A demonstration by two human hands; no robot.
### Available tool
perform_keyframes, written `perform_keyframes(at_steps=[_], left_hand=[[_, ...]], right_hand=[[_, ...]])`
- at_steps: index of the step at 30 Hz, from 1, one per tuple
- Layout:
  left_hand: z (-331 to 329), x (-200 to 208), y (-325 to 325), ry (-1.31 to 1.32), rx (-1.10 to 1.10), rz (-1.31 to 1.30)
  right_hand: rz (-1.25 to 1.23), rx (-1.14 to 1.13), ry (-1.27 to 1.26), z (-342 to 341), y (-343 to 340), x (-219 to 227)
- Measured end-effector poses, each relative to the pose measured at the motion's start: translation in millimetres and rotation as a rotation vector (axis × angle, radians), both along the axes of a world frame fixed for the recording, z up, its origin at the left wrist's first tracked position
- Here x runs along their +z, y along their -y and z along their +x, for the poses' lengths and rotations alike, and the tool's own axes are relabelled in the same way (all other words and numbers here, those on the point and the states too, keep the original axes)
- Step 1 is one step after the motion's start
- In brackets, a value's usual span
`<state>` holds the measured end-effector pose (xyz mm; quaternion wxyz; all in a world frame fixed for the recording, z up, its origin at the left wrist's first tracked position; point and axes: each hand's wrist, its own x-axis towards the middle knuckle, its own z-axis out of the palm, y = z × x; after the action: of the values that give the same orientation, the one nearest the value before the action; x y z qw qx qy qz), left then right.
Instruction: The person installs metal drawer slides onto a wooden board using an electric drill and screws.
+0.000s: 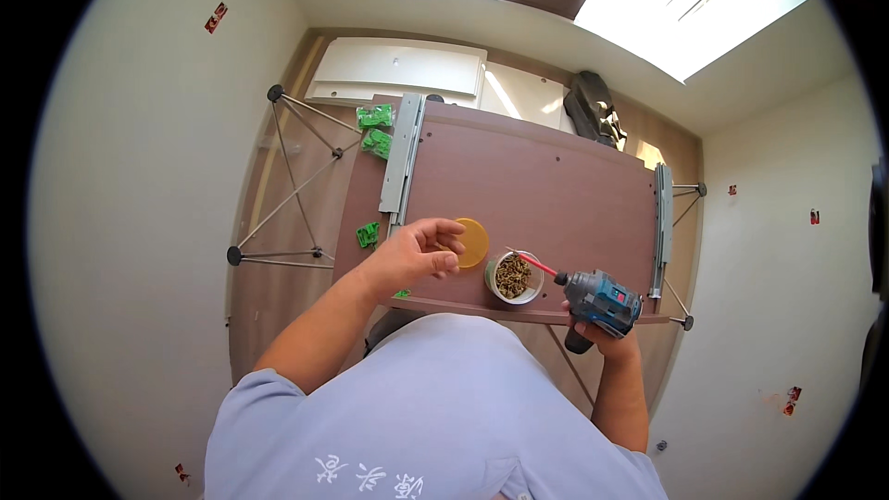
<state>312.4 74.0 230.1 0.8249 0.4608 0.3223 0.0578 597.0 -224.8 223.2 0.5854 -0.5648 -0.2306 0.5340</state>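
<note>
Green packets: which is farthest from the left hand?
The green packet at the far left corner of the brown panel; others lie nearer the left hand.

Left hand (pixel 419 252) half-curled, palm inward; right hand (pixel 608 341) gripping.

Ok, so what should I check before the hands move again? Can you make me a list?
1. Power drill gripped: ok, the right hand holds it.
2. Tub uncovered: ok, the small metal pieces inside show.
3. Tub well away from the board's near edge: not ok, it stands close to it.
4. Red rod on the drill clear of the tub: not ok, it reaches over the tub's opening.
5. Left hand free of small pieces: cannot tell, its fingertips are too small here, in front of the yellow disc.
</note>
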Motion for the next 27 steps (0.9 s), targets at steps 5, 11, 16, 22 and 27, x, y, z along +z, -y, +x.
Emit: perform_keyframes(at_steps=[5, 11, 16, 22, 27], left_hand=[[-130, -173, -103, -0.585, 0.268, 0.852], [-130, -219, -77, -0.766, -0.248, 1.165], [-164, -320, -84, -0.816, -0.4, 1.461], [-92, -249, -59, -0.986, -0.173, 1.215], [-113, -231, -33, -0.821, 0.683, 0.771]], right_hand=[[-0.009, -0.085, 0.445, 46, -9, -51], [-0.253, 0.143, 1.26, 87, -38, -103], [-0.299, 0.382, 1.346, 109, -41, -142], [-0.266, 0.457, 1.408, 137, -12, -141], [-0.22, 0.521, 1.37, 149, 18, -128]])
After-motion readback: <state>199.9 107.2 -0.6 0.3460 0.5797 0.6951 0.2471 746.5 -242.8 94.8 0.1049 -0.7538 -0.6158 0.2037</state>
